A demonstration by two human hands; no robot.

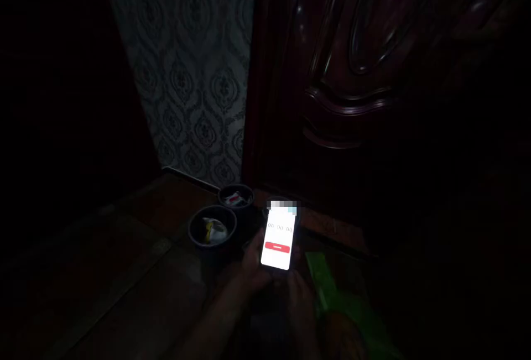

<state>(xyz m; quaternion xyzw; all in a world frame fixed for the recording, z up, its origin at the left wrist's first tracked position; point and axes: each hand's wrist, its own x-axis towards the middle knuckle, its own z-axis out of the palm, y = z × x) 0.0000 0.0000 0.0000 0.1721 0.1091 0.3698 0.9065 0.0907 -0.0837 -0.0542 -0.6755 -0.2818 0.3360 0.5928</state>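
A lit phone (277, 241) is held upright in front of me, its white screen showing a row of zeros and a red button. My left hand (252, 263) wraps round the phone's left edge and lower back. Just below the phone's lower right corner is my right hand (297, 285), dim and partly lost in shadow; whether its fingers grip the phone is unclear. Behind the phone's top, the rim of a dark round container shows faintly.
Two dark bins, a nearer bin (212, 209) and a farther bin (236, 186), hold wrappers and litter. Beyond them are a patterned wall (194, 72) and a carved dark wooden door (344, 105). Something bright green (326, 282) lies at the lower right on the tiled floor (141, 288).
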